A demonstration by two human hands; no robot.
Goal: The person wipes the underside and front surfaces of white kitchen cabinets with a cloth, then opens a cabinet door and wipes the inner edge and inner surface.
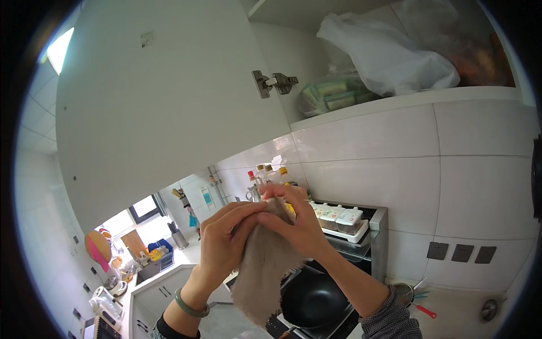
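Note:
A frayed grey-brown cloth hangs down from between my two hands in the middle of the view. My left hand pinches its upper edge between thumb and fingers. Close beside it, my right hand grips the same edge, fingertips nearly meeting those of the left. Below the cloth is a black wok on the stove, partly covered by the cloth and my right forearm. Overhead, a white cabinet door stands swung out on its metal hinge.
Plastic bags fill the cabinet shelf. Seasoning boxes and bottles stand behind the stove. Wall sockets are at the right, above a red-handled utensil. To the left are a sink and a knife holder.

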